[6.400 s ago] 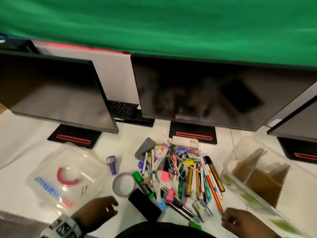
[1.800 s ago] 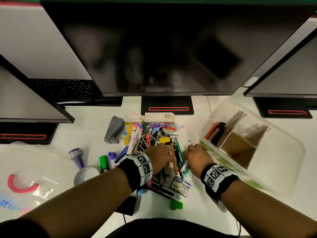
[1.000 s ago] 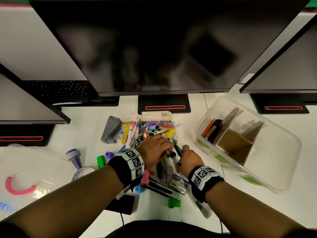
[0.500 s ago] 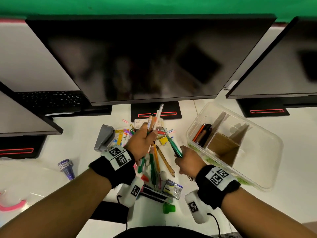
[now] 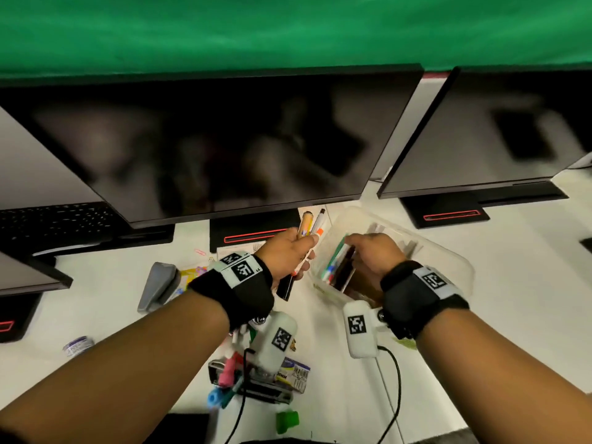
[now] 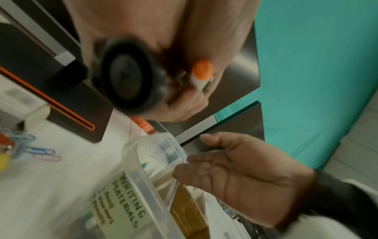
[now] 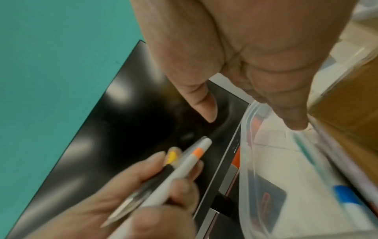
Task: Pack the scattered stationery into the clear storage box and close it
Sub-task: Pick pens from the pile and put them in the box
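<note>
My left hand [image 5: 299, 251] grips a bunch of pens [image 5: 309, 227], among them a yellow-orange marker, a white pen with an orange band [image 7: 196, 153] and a black marker whose butt end fills the left wrist view [image 6: 126, 76]. It hangs just left of the clear storage box [image 5: 448, 261]. My right hand [image 5: 362, 248] is over the box's left compartment with its fingers straight and its palm empty [image 6: 235, 171]. Green, blue and dark pens [image 5: 338, 267] lie in that compartment, labelled "WRITING MATERIALS" [image 6: 131, 215]. Cardboard dividers split the box.
A grey stapler [image 5: 158, 285] lies to the left. A small pile of stationery [image 5: 256, 376] and a green cap [image 5: 287, 421] sit near my left wrist. Coloured paper clips [image 6: 39, 151] lie by the monitor base [image 5: 253, 232]. Dark monitors overhang the desk's back.
Both hands moved right to the box. The right hand let go of its green pens into the left compartment and now is empty. The left hand still holds its bunch.
</note>
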